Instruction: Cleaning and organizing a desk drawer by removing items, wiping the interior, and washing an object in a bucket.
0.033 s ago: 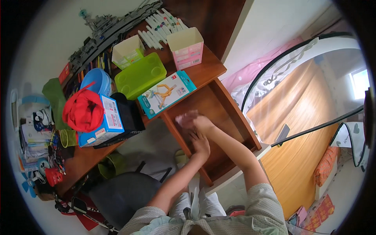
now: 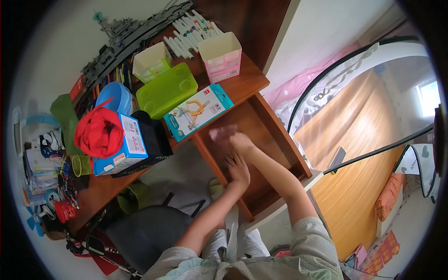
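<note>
A wooden drawer (image 2: 275,140) is pulled out from the desk. Inside its far left part is my right hand (image 2: 241,145), closed on a pinkish cloth (image 2: 223,134) that is blurred by motion. My left hand (image 2: 238,169) lies over the drawer's left side wall, fingers stretched out, just nearer to me than the right hand. Nothing shows in the left hand. Beyond the drawer a white and teal flat box (image 2: 198,112) with a tool picture lies on the desk top.
On the desk (image 2: 254,77) stand a green lid-like tray (image 2: 167,91), a pink open carton (image 2: 221,60), white markers (image 2: 193,32), a grey model ship (image 2: 126,42) and a red cloth bag (image 2: 99,132). A dark chair (image 2: 144,235) is at lower left; a bed mat (image 2: 350,186) lies right.
The cloth and my right hand have shifted slightly toward the drawer's far end. The left hand stays at the side wall.
</note>
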Motion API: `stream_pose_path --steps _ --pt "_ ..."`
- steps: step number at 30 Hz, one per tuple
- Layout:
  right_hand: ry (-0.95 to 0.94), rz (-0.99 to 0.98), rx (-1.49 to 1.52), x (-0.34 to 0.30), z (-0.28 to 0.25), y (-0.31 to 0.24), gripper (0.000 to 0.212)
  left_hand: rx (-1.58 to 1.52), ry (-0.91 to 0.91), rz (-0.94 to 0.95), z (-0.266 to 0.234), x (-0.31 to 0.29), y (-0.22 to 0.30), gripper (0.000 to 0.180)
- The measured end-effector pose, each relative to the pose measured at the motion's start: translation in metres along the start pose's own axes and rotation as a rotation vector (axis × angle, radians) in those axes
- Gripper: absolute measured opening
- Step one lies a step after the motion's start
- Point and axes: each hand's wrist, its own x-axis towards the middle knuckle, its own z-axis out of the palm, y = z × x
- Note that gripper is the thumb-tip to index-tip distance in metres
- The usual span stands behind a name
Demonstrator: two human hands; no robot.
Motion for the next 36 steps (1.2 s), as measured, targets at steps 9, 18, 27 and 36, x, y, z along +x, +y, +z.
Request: stream_pose_path --steps 9,18,27,36 --pt "0.753 -0.313 0.180 -0.068 0.060 0.035 0.039 -0.073 0.125 -0.065 0.002 -0.002 0.001 0.058" --pt "0.208 0.490 0.274 -0.005 0.030 0.018 0.035 -0.137 -0.145 0.029 0.001 -0.003 -0.002 0.061" --pt "1.099 0.136 0.697 0.003 0.114 0.020 0.044 -0.531 0.358 -0.010 -0.073 0.002 -0.008 0.059" --pt "0.279 0.115 0.769 -0.073 0.035 -0.009 0.041 -0.790 0.530 -0.048 -0.067 0.012 -0.037 0.056"
